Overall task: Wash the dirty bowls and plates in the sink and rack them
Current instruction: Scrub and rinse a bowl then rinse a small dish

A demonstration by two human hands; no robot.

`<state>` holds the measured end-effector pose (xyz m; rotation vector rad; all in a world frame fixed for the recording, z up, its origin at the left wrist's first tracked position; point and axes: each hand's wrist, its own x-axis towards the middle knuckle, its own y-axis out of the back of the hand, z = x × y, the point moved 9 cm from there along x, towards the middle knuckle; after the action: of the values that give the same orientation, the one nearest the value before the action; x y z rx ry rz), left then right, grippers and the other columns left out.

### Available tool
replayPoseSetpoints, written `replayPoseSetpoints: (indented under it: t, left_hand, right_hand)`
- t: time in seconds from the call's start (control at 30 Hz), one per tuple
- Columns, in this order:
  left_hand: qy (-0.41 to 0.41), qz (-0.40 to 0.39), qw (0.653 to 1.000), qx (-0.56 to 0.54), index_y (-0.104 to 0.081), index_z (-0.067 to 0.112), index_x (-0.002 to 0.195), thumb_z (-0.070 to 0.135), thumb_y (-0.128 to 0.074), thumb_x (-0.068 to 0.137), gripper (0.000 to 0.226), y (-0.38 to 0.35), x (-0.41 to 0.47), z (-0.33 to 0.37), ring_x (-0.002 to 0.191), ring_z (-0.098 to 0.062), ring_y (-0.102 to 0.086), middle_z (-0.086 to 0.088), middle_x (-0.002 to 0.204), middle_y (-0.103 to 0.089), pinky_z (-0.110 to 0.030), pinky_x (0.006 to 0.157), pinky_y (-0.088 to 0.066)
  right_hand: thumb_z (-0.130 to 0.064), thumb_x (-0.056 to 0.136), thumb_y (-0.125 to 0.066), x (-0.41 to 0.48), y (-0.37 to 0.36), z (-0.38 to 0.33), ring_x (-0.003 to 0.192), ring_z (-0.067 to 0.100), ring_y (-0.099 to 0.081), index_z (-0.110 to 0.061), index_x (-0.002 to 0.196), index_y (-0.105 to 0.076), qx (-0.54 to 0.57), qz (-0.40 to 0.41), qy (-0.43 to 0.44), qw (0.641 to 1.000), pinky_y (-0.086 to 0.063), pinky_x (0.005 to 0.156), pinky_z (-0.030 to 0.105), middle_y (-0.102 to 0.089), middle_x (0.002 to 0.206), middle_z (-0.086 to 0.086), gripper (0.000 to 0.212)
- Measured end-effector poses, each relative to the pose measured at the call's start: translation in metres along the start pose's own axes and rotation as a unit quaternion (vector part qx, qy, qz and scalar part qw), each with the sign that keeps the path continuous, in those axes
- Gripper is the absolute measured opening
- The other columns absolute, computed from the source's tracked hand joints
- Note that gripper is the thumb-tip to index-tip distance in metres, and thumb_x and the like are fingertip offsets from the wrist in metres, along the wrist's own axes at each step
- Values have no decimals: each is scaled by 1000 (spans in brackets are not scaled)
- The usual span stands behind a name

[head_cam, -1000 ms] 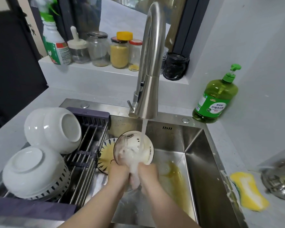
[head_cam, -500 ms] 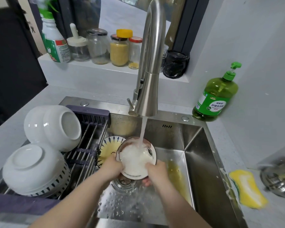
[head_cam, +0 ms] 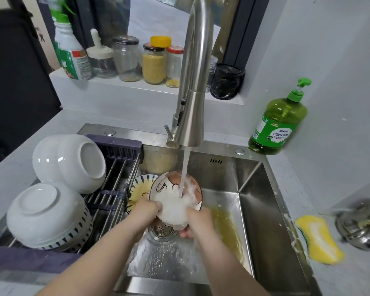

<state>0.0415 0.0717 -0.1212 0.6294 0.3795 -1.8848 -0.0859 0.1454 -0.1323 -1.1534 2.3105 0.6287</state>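
Squarely under the faucet stream [head_cam: 185,167], patterned bowl [head_cam: 165,185], held between left grip [head_cam: 146,210] and right grip [head_cam: 199,221]

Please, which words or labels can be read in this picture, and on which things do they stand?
"柠檬洗洁精": label of the green soap bottle; its smaller print is too small to read.
White spray bottle on the sill: label too blurred.
Sink back wall: small mark, unreadable.

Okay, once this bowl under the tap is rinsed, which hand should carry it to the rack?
Left, probably. The left hand holds the bowl on the side nearest the rack, which lies to the left with bare bars free. The right hand would have to reach across.
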Motion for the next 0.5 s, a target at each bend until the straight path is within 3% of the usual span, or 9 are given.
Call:
replayPoseSetpoints:
  t: [0.1, 0.2, 0.3, 0.4, 0.5]
  left_hand:
    - [7, -2, 994, -107, -53, -6, 91, -8, -34, 90, 19, -10, -8, -10, 74, -26, -54, -18, 82, -58, -34, 68, -49]
    - [-22, 42, 998, -42, -51, -6, 101, -16, -33, 85, 25, 3, -1, -16, 85, -31, -54, -16, 89, -57, -37, 73, -51]
    - [-161, 37, 983, 76, -47, 12, 117, -21, -32, 79, 52, 9, -3, 10, 104, -26, -51, -8, 105, -55, -25, 86, -38]
    - [-292, 23, 935, 198, -46, 21, 124, -22, -35, 73, 67, 3, -18, 28, 112, -20, -49, 3, 114, -52, -19, 84, -33]
    - [-447, 70, 832, 321, -44, 30, 123, -4, -43, 68, 65, 4, -48, 46, 100, -7, -51, 16, 121, -48, -23, 78, -41]
  right_hand:
    - [-1, 87, -48, 2, -4, 0, 62, 19, -58, 1, 95, -63, -16, 14, 16, 1000, -43, 51, 21, -67, 78, 15, 17]
    - [-7, 91, -48, -4, -5, 6, 41, 11, -54, -5, 94, -50, -48, -43, 1, 998, -40, 34, 17, -57, 68, 11, 4]
    - [-15, 95, -48, -2, -3, 7, 30, 9, -51, -8, 85, -51, -74, -76, 16, 994, -40, 33, 19, -53, 58, 11, 12]
    - [-9, 92, -47, 0, 0, 2, 42, 16, -52, -13, 65, -51, -133, -41, 57, 989, -49, 48, 30, -49, 53, 7, 28]
    - [0, 86, -46, -1, 3, 0, 53, 19, -51, -16, 58, -51, -156, -13, 96, 983, -40, 49, 24, -53, 56, 5, 33]
